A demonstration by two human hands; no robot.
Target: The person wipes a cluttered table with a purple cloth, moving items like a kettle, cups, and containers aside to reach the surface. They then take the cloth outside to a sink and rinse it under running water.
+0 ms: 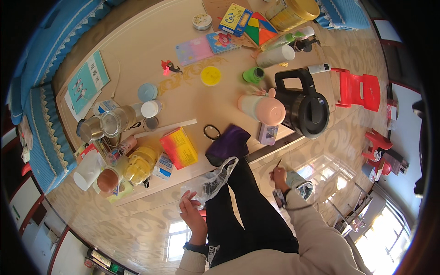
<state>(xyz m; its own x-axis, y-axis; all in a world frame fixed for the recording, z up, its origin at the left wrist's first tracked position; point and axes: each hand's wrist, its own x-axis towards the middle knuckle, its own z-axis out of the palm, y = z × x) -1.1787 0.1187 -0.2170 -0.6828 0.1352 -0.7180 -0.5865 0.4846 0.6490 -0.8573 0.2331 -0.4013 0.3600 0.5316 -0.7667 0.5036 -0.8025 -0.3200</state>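
Note:
My left hand (192, 211) is at the lower left of my lap, its fingers on one end of a crumpled transparent plastic bag (215, 184). The bag stretches up across my left thigh towards the table edge. Pinched in my right hand (279, 177), beyond my right thigh, is a thin brown stick (279, 162); its exact kind is too small to tell. A bin (299, 184) stands on the floor beside that hand. On the table edge before my knees lies a dark purple pouch (232, 142), with a black hair tie (211, 132) near it.
The table (192, 103) carries a black jug (302, 103), a pink-lidded bottle (270, 110), a red-yellow box (178, 147), a yellow bottle (141, 163) and several other bottles. A red plastic chair (361, 89) stands right, a blue-covered sofa (48, 134) left.

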